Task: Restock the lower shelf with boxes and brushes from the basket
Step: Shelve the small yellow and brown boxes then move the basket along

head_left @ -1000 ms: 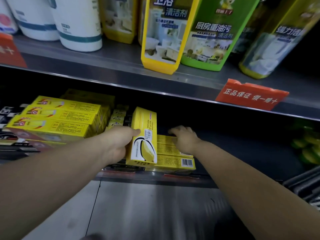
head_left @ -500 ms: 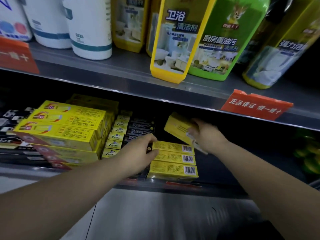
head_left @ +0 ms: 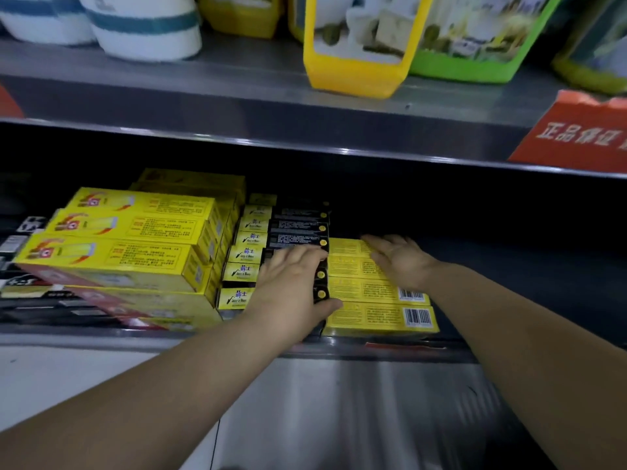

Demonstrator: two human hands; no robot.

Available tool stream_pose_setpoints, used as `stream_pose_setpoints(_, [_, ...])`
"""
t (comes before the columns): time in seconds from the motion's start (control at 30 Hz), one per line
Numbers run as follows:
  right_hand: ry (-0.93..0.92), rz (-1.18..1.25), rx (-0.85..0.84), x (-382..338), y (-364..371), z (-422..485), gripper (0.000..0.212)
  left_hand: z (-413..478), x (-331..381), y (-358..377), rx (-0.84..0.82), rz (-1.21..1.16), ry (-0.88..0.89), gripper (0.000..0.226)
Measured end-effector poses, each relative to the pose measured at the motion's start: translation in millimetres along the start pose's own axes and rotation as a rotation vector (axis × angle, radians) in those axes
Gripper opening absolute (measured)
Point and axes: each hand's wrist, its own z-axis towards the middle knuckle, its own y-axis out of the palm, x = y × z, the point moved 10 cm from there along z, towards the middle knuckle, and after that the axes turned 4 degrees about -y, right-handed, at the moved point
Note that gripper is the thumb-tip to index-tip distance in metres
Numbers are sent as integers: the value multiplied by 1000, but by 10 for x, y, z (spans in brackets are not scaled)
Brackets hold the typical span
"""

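Head view: both hands lie on stock near the front edge of the lower shelf (head_left: 101,334). The left hand (head_left: 291,290) rests flat on the black boxes (head_left: 298,227), thumb against the yellow boxes (head_left: 366,317). Its grip is open, fingers straight, holding nothing. The right hand (head_left: 402,262) presses flat on the yellow boxes, grip likewise open and empty.

Step in hand, as I judge it: squaring the row. I would press evenly, slide the yellow boxes left against the black boxes, and align the barcode ends with the front edge.

Count:
- Yellow boxes: four.
- Black boxes: about seven, by their labelled ends.
- Large boxes (head_left: 112,256): three on top, more beneath.

Basket and brushes are not in view.
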Motion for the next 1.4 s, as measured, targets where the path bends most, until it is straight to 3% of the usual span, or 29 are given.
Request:
stream_pose_setpoints(0.17, [27, -111, -95, -147, -159, -294, 63, -5, 47, -19, -88, 76, 43, 77])
stream_pose_setpoints(0.27, [-37, -110, -77, -333, -410, -779, 50, -66, 56, -125, -140, 120, 77, 84])
stream_pose_setpoints(0.43, [-220, 132, 67, -409, -791, -1928, 15, -230, -87, -226, -207, 399, 81, 93])
stream_pose_setpoints(0.57, [-244, -30, 249, -294, -916, -2451, 16, -282, -161, -224, -221, 637, 104, 85])
stream_pose_setpoints(0.7, [-206, -95, 404, -258, -934, -2505, 14, -263, -207, -262, -219, 667, 102, 86])
stream_pose_setpoints(0.87, [-157, -123, 462, -216, -933, -2478, 14, -254, -123, -266, -200, 624, 129, 79])
stream_pose_setpoints(1.03, [-152, -55, 498, -262, -980, -2545, 15, -359, 551, -367, -234, 289, 222, 62])
stream_pose_setpoints(1.23, [-81, 447, 791, 111, -1228, -3070, 18, -667, 1999, -493, -257, 19, 509, 46])
stream_pose_setpoints(1.4, [57, 566, 714, 700, -1073, -3668, 17, -1096, 3022, -230, -288, 23, 762, 41])
